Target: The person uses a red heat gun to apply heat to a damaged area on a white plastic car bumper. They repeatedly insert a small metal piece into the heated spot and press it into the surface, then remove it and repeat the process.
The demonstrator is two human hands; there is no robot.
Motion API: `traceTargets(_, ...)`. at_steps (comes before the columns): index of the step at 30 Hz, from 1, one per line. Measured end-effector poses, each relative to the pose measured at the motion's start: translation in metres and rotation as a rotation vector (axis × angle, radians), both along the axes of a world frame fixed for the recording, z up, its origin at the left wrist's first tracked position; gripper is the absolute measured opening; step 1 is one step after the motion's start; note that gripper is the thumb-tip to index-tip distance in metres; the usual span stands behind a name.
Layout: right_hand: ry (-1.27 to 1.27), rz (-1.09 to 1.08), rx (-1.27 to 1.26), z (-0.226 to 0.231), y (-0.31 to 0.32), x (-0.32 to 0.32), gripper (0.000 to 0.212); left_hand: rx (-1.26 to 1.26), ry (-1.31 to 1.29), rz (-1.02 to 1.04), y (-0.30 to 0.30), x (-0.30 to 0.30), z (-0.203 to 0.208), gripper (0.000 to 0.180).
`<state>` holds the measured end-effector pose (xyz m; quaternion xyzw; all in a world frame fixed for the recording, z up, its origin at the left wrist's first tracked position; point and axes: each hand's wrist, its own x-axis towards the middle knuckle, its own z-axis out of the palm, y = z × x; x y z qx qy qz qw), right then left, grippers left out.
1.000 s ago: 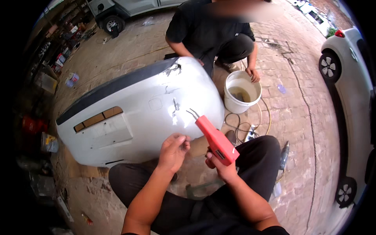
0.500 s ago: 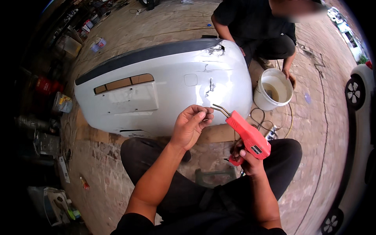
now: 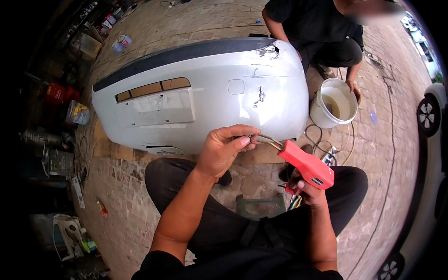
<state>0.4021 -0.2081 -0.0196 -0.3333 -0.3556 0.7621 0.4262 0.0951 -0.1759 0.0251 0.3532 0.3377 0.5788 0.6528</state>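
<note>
A red hot stapler, the gun-shaped kind for plastic repair (image 3: pixel 305 163), is gripped by my right hand (image 3: pixel 311 193) around its handle. Two bent metal prongs run from its nose toward the left. My left hand (image 3: pixel 224 149) is pinched at the tips of those prongs; whatever lies between the fingertips is too small to make out. Beyond both hands lies a silver-white car bumper (image 3: pixel 212 105) with a dark trim strip along its far edge. Cracks and black scuffs mark its right end.
Across from me a person in black (image 3: pixel 322 32) squats at the bumper's right end, one hand at a white bucket (image 3: pixel 322 112) holding cloudy liquid. Cardboard (image 3: pixel 109 147) lies under the bumper. Hoses and cables trail on the brick floor. A parked car (image 3: pixel 431 126) stands at right.
My left fingertips have come up to the stapler's prong tips, which stood slightly apart from them before. The view has shifted a little, moving the bumper and bucket in the picture.
</note>
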Motion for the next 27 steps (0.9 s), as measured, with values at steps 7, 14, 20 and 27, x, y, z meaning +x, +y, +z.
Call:
traceTargets(7, -0.015, 0.005, -0.035, -0.005, -0.001, 0.001, 0.041, -0.042, -0.001, -0.009, 0.002, -0.002, 0.001, 0.021)
traceTargets(14, -0.057, -0.026, -0.004, -0.007, -0.001, 0.0, 0.049, -0.019, 0.176, 0.016, 0.003, 0.003, 0.011, 0.024)
traceTargets(20, -0.016, -0.016, -0.012, -0.005, 0.0, -0.001, 0.063, 0.027, 0.249, 0.013, 0.0, -0.003, 0.007, 0.027)
traceTargets(27, 0.007, -0.018, -0.019, -0.003, -0.002, 0.0, 0.065, 0.043, 0.24, 0.022, 0.001, -0.004, 0.008, 0.028)
